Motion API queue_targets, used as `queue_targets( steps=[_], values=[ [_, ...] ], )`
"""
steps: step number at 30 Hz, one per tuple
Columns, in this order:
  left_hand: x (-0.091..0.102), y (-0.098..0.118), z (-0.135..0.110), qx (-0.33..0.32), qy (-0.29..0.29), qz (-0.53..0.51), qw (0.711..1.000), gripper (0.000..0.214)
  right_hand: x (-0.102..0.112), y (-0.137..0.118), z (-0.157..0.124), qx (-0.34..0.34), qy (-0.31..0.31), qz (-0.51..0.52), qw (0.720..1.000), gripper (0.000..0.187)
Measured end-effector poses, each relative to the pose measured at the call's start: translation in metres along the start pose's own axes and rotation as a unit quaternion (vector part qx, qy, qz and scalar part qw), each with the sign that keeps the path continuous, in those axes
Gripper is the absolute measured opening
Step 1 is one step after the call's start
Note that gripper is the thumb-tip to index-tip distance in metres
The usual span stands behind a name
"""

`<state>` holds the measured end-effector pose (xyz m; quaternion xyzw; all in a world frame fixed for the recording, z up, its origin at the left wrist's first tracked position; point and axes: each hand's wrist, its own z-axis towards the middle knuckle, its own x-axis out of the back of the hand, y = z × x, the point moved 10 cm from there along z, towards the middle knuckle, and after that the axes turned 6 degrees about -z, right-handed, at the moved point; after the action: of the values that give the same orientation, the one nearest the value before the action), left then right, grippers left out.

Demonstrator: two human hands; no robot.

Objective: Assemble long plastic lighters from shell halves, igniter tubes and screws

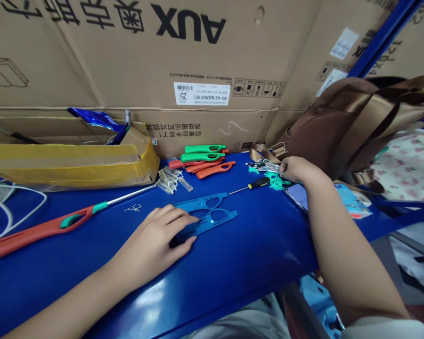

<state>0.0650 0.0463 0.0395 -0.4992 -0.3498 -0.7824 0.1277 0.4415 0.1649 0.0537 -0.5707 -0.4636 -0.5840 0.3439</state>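
Two blue plastic lighter casing halves (217, 215) lie side by side on the table. My left hand (164, 233) is over their left end, its thumb and fingers around the nearer half. At the right, my right hand (296, 168) has its fingers closed at a pile of thin metal parts (263, 165); what they pinch is hidden. Teal plastic triggers (277, 181) lie just below that hand. A screwdriver (257, 183) with a black and yellow handle points its tip toward the casing halves.
Green and orange lighter casings (207, 160) are stacked at the back, with clear lighter tanks (169, 180) beside them. Small screws (133, 207) and an orange long-necked lighter (49, 230) are on the left. A phone (297, 195) and a brown bag (328, 127) are at right; a cardboard box (70, 165) stands behind.
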Motion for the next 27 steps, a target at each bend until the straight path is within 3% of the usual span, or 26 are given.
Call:
queue_targets(
  steps=[5, 12, 14, 16, 18, 22, 27],
  values=[
    [0.002, -0.001, 0.001, 0.003, 0.005, -0.004, 1.0, 0.028, 0.01, -0.001, -0.006, -0.006, 0.034, 0.019, 0.999, 0.018],
    [0.006, 0.0, 0.004, -0.001, 0.016, -0.02, 1.0, 0.033, 0.047, -0.013, -0.028, 0.01, 0.149, 0.082, 0.985, 0.018],
    [0.005, -0.001, 0.005, -0.001, 0.013, -0.014, 1.0, 0.037, 0.06, -0.028, -0.037, 0.049, 0.195, 0.102, 0.974, 0.015],
    [0.002, -0.002, 0.005, -0.003, 0.0, -0.001, 1.0, 0.042, 0.077, -0.053, -0.055, 0.14, 0.274, 0.143, 0.941, 0.01],
    [-0.003, -0.003, 0.005, -0.006, -0.023, 0.012, 1.0, 0.045, 0.083, -0.081, -0.074, 0.237, 0.298, 0.177, 0.908, 0.008],
    [-0.008, -0.007, 0.003, -0.006, -0.056, 0.029, 0.998, 0.042, 0.067, -0.134, -0.105, 0.39, 0.201, 0.206, 0.875, 0.008],
    [-0.001, -0.009, 0.003, -0.008, -0.043, 0.064, 0.997, 0.041, 0.041, -0.163, -0.125, 0.457, 0.078, 0.164, 0.871, 0.009]
  ],
)
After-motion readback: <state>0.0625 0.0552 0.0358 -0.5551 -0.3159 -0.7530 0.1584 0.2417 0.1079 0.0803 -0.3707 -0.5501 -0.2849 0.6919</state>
